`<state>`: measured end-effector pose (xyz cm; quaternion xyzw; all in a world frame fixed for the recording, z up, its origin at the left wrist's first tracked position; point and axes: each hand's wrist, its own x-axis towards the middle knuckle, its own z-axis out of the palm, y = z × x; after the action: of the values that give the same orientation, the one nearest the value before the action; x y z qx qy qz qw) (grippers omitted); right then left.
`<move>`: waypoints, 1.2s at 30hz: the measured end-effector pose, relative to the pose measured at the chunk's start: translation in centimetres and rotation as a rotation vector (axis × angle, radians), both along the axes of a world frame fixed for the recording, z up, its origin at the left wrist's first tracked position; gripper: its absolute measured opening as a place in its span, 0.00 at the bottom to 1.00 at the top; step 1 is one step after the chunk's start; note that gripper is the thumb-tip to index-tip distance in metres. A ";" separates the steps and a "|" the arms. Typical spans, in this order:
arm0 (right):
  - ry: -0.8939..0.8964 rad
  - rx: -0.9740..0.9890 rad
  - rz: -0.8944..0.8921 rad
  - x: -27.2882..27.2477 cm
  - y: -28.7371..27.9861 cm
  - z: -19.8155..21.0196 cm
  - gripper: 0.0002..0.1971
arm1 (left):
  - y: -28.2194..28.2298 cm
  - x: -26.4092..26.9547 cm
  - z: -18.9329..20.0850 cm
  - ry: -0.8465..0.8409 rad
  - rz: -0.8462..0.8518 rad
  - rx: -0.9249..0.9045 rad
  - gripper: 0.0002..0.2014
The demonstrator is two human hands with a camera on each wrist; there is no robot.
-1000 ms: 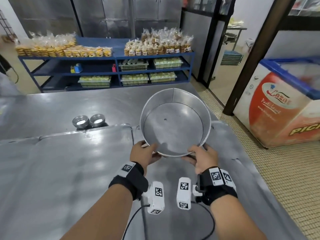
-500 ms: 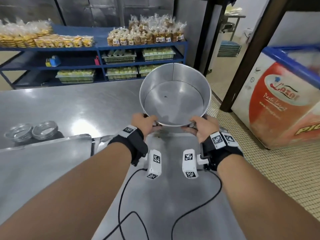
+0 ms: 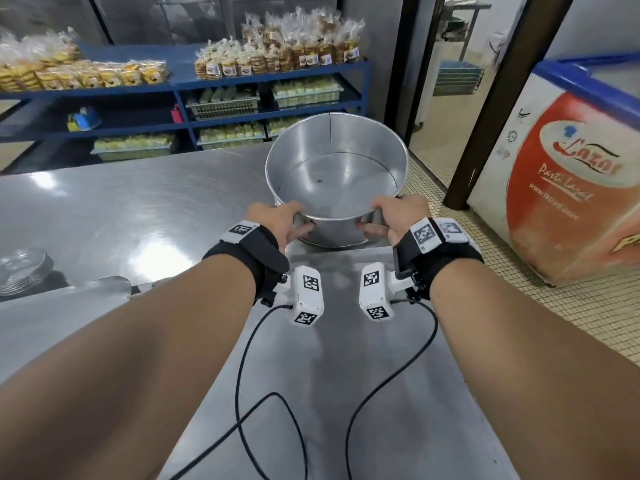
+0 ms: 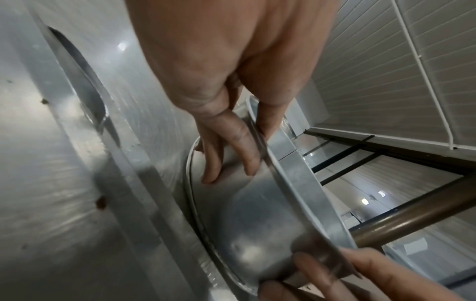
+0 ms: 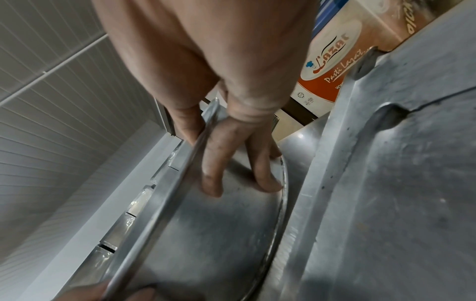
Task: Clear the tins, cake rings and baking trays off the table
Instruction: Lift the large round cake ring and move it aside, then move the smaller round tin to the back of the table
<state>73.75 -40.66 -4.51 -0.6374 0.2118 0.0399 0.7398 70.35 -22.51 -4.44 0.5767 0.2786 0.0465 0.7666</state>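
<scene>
Clearly the clearing is only partly done, as far as the views show: a large round tin (image 3: 336,178) is up in both hands above the far end of the steel table (image 3: 114,209), at about 12 o'clock from the person. The left hand (image 3: 277,220) grips the near rim at roughly 8 o'clock on the tin, thumb over the edge and fingers (image 4: 226,150) spread along the outer wall; the right hand (image 3: 394,216) does the same at about 4 o'clock, thumb inside the rim and fingers (image 5: 213,163) pressed against the wall. Whether the tin's base is clear of the metal or brushing it cannot be told; the wrist views show it very close to the surface below. Left to clear, judging by what lies in sight, is a stack of small shallow tins (image 3: 20,268) at 9 o'clock on the table, and a flat baking tray (image 3: 69,323) just nearer than them, at about 8 o'clock, with its rounded corner showing. Beyond the table, at 11 to 12 o'clock, stands a blue shelf rack (image 3: 180,88) loaded with bagged biscuits (image 3: 298,46) and crates. At 2 o'clock stands a white and orange chest freezer (image 3: 561,174), beside a dark door post (image 3: 491,109); these narrow the way to the right. The two black cables (image 3: 242,386) trailing from the wrist cameras could, by the look of it, snag on the tray's edge.
</scene>
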 end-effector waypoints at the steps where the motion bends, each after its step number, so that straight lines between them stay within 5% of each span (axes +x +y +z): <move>1: 0.026 -0.003 0.024 0.3 0.0 -0.1 0.19 | 0.0 0.2 -0.2 -0.001 0.011 -0.003 0.06; 6: 0.045 0.039 0.042 1.0 -0.4 -0.2 0.08 | -0.8 1.3 -0.1 0.011 0.012 0.028 0.12; 12: 0.025 0.004 0.031 0.1 0.0 -0.3 0.11 | -1.3 1.3 0.8 0.054 -0.062 0.059 0.14; 17: 0.093 -0.127 0.154 -3.4 -0.6 2.5 0.16 | -0.9 -0.2 1.8 0.121 -0.264 0.319 0.06; 20: 0.086 -0.295 0.195 -5.7 -1.2 4.9 0.21 | -1.4 -2.2 4.0 0.150 -0.369 0.454 0.11; 26: 0.020 -0.751 0.281 -12.7 -1.1 11.4 0.07 | -2.7 -9.2 10.0 0.139 -0.596 0.757 0.13; 30: 0.021 -1.083 0.378 -18.4 -0.8 15.3 0.16 | -3.4 -14.4 13.5 0.079 -0.841 1.221 0.14; 33: 0.027 -1.227 0.463 -24.1 -0.8 17.8 0.11 | -3.6 -19.0 16.0 0.011 -0.925 1.385 0.14; 36: 0.036 -1.333 0.509 -30.2 -1.3 19.5 0.23 | -4.1 -24.2 18.1 -0.022 -1.001 1.482 0.18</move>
<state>43.52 -41.98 15.01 -0.9829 0.0479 0.0840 0.1568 46.15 -26.62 13.64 0.9775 -0.1144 -0.1198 0.1304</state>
